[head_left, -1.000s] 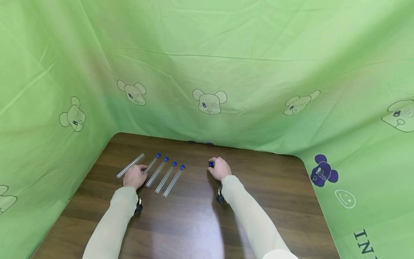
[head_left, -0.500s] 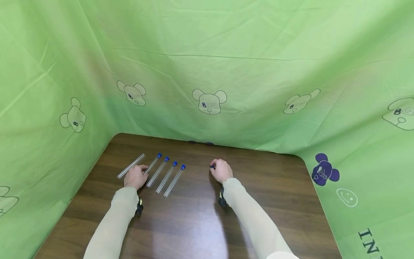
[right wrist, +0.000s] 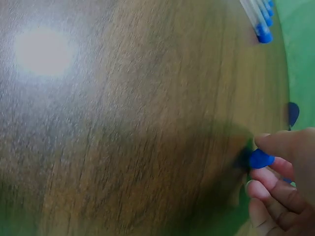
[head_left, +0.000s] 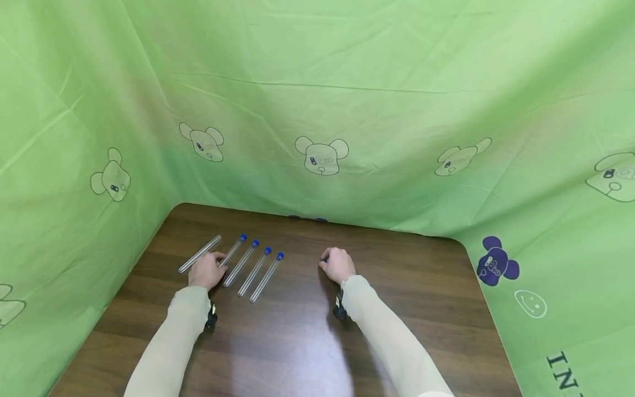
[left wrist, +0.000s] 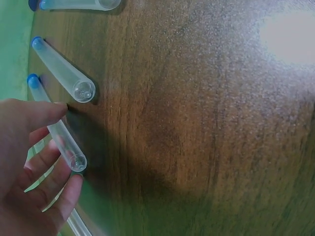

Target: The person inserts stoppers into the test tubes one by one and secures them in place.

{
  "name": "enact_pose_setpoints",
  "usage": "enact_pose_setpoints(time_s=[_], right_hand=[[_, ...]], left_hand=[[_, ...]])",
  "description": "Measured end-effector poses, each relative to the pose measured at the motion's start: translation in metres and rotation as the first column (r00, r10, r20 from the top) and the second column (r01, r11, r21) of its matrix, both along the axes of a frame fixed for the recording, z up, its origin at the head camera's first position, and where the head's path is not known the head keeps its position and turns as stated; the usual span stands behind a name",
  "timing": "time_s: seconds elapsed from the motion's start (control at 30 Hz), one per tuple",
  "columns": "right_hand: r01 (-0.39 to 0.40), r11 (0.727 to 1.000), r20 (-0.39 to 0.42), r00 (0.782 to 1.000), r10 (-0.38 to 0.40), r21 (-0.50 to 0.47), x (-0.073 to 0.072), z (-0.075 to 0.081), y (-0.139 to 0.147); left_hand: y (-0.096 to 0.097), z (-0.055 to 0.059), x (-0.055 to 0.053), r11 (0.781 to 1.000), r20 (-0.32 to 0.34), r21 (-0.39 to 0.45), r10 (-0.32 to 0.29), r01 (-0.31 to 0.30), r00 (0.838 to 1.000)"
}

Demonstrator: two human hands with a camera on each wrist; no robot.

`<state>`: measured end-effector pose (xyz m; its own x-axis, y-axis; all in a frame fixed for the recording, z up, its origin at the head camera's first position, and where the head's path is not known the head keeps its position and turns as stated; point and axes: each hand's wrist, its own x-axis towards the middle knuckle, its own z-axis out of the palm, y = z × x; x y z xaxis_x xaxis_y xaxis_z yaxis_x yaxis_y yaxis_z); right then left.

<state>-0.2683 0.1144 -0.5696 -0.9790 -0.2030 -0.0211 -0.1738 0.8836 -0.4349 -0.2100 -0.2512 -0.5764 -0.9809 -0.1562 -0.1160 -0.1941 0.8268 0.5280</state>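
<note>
My left hand [head_left: 205,271] is at the left of the table, its thumb and fingers around a clear test tube [left wrist: 69,145] with a blue cap. Left of that hand lies an uncapped test tube [head_left: 200,254]. To its right, three more blue-capped tubes lie slanted side by side, the rightmost test tube [head_left: 265,279] among them. Apart from the tubes, near the middle of the table, my right hand [head_left: 339,266] pinches a small blue cap [right wrist: 261,159] between thumb and fingers, just above the wood. In the head view the fingers hide most of this cap.
The brown wooden table [head_left: 288,336] has rounded far corners. A green curtain [head_left: 317,110] printed with bear faces hangs behind it and along both sides. A bright light reflection [left wrist: 295,37] shows on the tabletop.
My right hand has moved slightly nearer with the blue cap, which is now more hidden by the fingers. The left hand and the tubes look unchanged.
</note>
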Motion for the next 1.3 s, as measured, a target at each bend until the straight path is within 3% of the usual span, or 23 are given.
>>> enact_pose_setpoints(time_s=[0.3,0.73,1.03,1.3], right_hand=[[0.008,0.991,-0.059,0.998,-0.016,-0.137,0.011,0.002,-0.007],[-0.037,0.967,-0.113,0.994,0.008,-0.252,0.024,0.010,-0.008],[-0.012,0.947,-0.168,0.985,-0.045,-0.321,0.029,0.014,0.001],[0.030,0.929,-0.159,0.983,-0.095,-0.369,0.029,0.015,0.010]], left_hand=[[0.000,0.001,0.003,0.999,-0.014,-0.033,-0.034,0.034,0.999],[-0.004,0.010,0.002,0.992,-0.013,-0.095,-0.085,0.084,0.996],[-0.012,0.015,0.002,0.996,-0.040,-0.068,-0.063,0.060,0.997],[-0.025,0.023,0.002,0.997,-0.070,-0.082,-0.020,0.014,0.997]])
